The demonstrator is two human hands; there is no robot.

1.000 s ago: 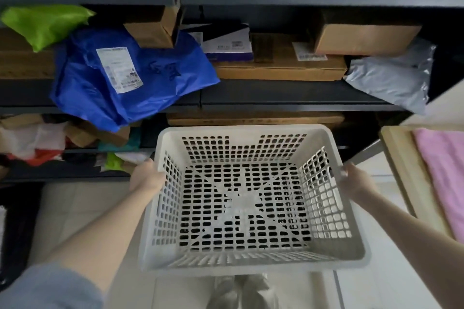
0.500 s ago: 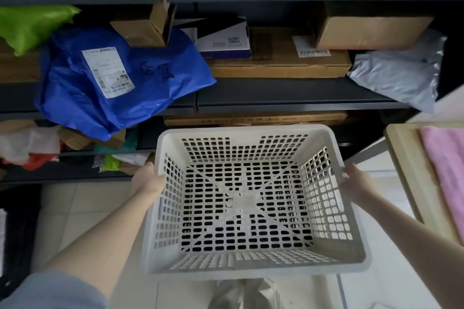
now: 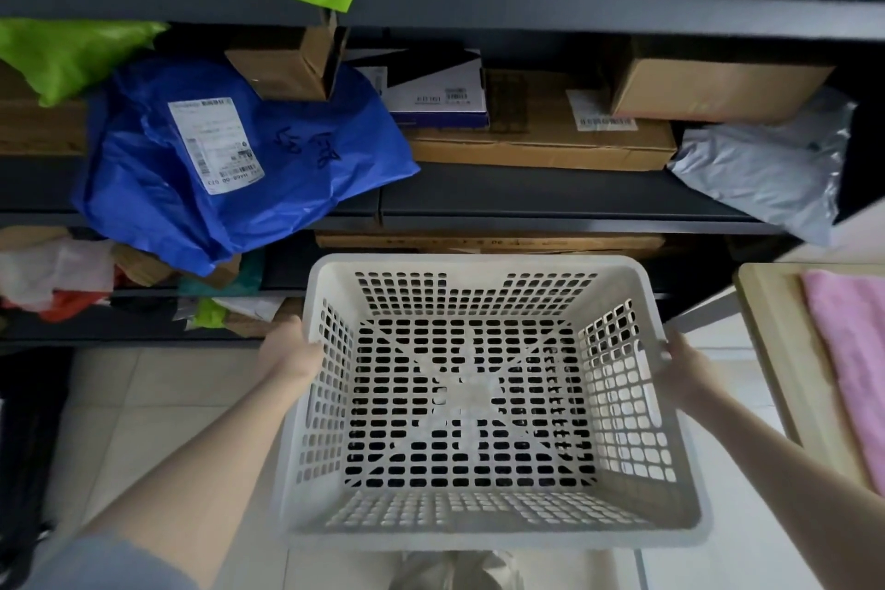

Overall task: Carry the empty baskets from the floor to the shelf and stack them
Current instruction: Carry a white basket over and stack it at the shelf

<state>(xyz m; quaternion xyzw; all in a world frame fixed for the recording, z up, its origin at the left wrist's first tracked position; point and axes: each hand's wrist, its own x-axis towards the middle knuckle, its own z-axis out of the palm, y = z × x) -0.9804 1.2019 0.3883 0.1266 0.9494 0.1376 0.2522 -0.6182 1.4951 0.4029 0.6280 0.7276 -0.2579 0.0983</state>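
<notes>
- Firmly, 2 hands carry 1 basket (image 3: 488,398): the left hand (image 3: 289,352) is closed over the rim of the left wall, and the right hand (image 3: 682,367) is closed over the rim of the right wall, its fingers wrapped out of sight on the outer side.
- Both forearms reach in from the bottom corners; a grey-blue sleeve (image 3: 110,563) shows on the left arm.
- The basket is held level in the air above the pale tiled floor (image 3: 158,398), just in front of the dark shelf (image 3: 550,201), its far rim near the lower tiers.
- It is 1 white plastic basket, rectangular, empty, with rounded corners and a plain solid rim; all 4 walls and the bottom are pierced by rows of small slots, and 2 solid diagonal ribs cross at the middle of the bottom.
- On the shelf lie 1 blue parcel bag (image 3: 230,163) with a white label, 2 green bags (image 3: 72,58), 1 silver bag (image 3: 766,168) and at least 3 cardboard boxes (image 3: 541,139).
- To the right stands 1 wooden table (image 3: 776,340) with 1 pink cloth (image 3: 852,359) on it.
</notes>
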